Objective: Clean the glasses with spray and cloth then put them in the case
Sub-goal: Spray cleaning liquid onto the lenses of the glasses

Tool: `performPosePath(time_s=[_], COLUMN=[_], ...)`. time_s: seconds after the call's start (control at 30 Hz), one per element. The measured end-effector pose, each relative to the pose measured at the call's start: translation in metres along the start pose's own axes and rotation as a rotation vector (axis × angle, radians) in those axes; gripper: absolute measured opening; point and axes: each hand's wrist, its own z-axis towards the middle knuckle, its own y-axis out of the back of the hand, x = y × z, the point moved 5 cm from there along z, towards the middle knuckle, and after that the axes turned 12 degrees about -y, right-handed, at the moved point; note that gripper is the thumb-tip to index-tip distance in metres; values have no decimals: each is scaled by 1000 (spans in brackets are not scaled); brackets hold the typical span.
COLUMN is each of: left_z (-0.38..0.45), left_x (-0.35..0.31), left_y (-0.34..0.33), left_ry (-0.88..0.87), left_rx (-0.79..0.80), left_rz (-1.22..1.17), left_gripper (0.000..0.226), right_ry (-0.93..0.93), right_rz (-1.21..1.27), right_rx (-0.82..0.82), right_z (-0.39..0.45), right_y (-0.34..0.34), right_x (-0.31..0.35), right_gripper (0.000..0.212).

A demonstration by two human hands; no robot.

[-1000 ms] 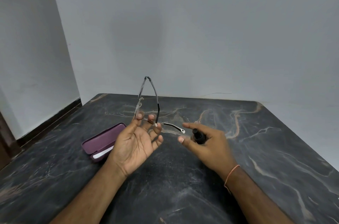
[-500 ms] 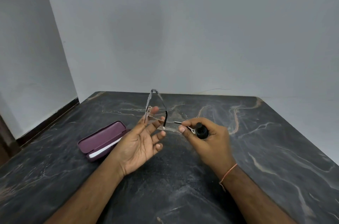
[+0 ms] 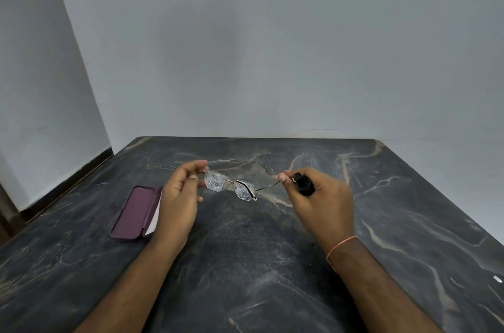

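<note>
I found the glasses [image 3: 230, 186] held above the table [image 3: 409, 210], left hand [image 3: 178, 196] pinching one end, right hand [image 3: 319, 199] pinching a temple and clamping the spray [image 3: 304, 184]. Lenses carried droplets: spraying done. Wiping and casing remained; case [image 3: 135, 212] lay open beside the left grip.
</note>
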Motion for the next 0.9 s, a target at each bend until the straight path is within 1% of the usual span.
performPosePath(time_s=[0.1,0.17,0.2,0.3,0.4,0.53,0.63,0.7,0.8,0.9], left_z=[-4,-7,-8,-11,-11,-12,-14,-15,-17,-16], left_x=[-12,-19,-19,-18,-15,-14,-16,-16,-19,-25], left_y=[-7,-10,-11,-14,-16,-20,-23,-23,-24,-23], left_ry=[-243,-384,-417,-441,-432,-436,-459,-455,-489,-528], left_rx=[143,221,252,314,367,425,451,461,469,413], left_rz=[243,400,465,621,707,738,706,646,535,431], left_gripper=[44,40,37,29,19,16,14,13,16,14], right_ry=[31,50,52,59,66,54,10,-64,-205,-306], right_rz=[-36,-50,-49,-48,-46,-28,-11,29,154,269], right_rx=[-36,-60,-65,-68,-67,-67,-82,-79,-55,-57], right_z=[3,4,4,5,5,5,6,9,13,17], right_y=[5,8,9,10,9,10,11,12,10,10], right_x=[0,-1,-2,-3,-1,-1,-2,-7,-19,-26], right_gripper=[33,34,32,23,21,17,16,13,8,15])
